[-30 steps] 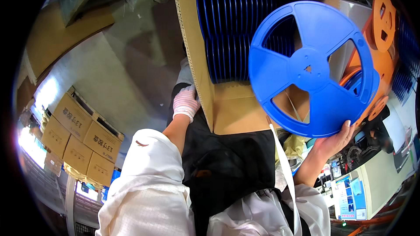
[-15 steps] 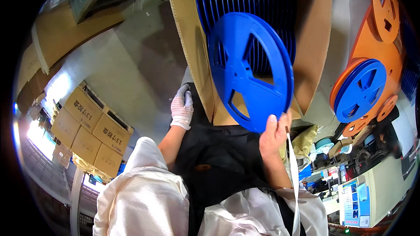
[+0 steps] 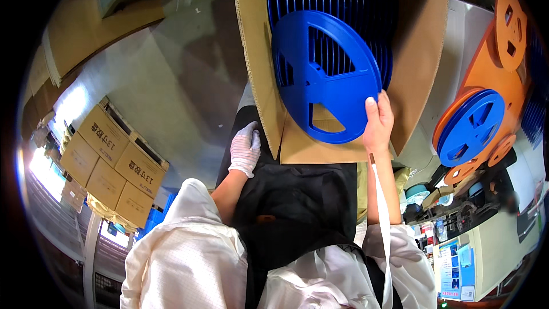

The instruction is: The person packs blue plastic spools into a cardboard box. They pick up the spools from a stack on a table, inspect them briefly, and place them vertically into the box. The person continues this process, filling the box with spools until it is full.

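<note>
Pinching the blue reel [image 3: 323, 77] by its lower rim, right hand [image 3: 378, 121] holds it at the mouth of the cardboard box [image 3: 420, 68] of packed reels, gloved left hand [image 3: 246, 149] curled, steadying the box corner; one-edge grip risks slipping.

A grey concrete floor [image 3: 171, 80] is lying in the middle. Left of it, stacked brown cartons [image 3: 108, 160] are sitting on a pallet, with bright daylight glaring in beyond them. A cluttered shelf [image 3: 457, 217] is standing far right of the cartons.
</note>
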